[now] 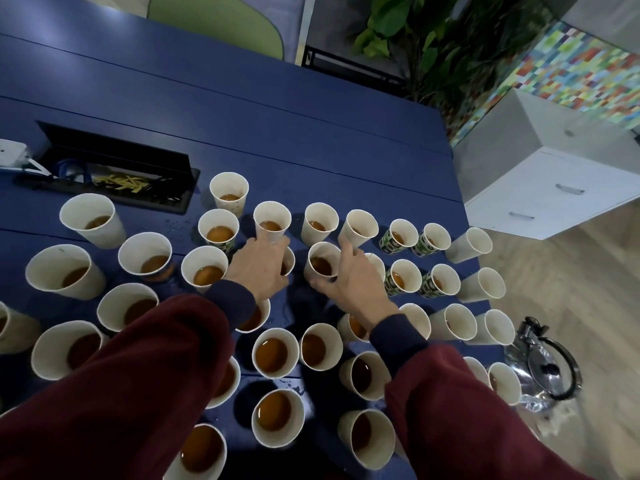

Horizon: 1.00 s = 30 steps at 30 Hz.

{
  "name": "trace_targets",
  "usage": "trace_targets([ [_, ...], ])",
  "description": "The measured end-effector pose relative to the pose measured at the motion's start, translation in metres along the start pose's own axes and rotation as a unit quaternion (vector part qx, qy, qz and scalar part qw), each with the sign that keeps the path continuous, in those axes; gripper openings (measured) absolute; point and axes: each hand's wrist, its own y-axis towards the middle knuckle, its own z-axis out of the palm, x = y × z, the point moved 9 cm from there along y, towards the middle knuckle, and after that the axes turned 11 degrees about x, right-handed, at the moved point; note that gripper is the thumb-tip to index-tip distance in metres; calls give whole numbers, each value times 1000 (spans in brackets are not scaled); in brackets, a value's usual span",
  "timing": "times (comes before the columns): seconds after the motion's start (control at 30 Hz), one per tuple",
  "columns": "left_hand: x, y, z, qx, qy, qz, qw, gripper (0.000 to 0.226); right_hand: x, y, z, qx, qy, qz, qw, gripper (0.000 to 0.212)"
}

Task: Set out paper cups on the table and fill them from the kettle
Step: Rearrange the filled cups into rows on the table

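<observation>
Several white paper cups [275, 355] holding brown liquid crowd the blue table [277, 126]; a few at the right have green prints [398, 239]. My right hand [349, 282] grips one filled cup [322, 259] in the middle rows, thumb at its near side and fingers behind it. My left hand [259, 268] lies curled over a neighbouring cup [290, 261] that is mostly hidden under it, with its fingertips against the base of a farther cup [272, 220]. The glass kettle [549, 370] with a black handle sits low beyond the table's right edge.
An open black cable tray [114, 161] is set into the table at the back left, with a white plug block [12, 152] beside it. A green chair [221, 22], plants [433, 36] and a white drawer cabinet [547, 192] stand around the table. Small spills wet the tabletop.
</observation>
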Motion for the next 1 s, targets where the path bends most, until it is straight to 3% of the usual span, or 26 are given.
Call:
trace_targets([
  [0.1,-3,-4,-1,0,-15,9,1000,51,4,-38,2,28,-3,-8,1000,78],
  [0.2,-7,-9,-5,-10,-25,17,999,51,10,-73,30,84,-75,-14,994,74],
  [0.33,-11,-17,-13,-23,-19,27,999,52,17,-103,70,122,-107,-43,986,83],
  [0.43,-13,-23,-17,-30,-17,30,999,57,17,-107,84,108,-110,-47,987,90],
  [0.57,-12,-32,-21,-41,-20,32,998,61,16,-98,88,86,-64,-39,994,73],
  [0.77,-8,-43,-27,-57,-30,34,997,58,21,-78,67,42,-94,-30,994,58],
  [1.0,0,-49,-34,-59,-19,27,998,56,28,-55,62,39,-75,-20,996,61],
])
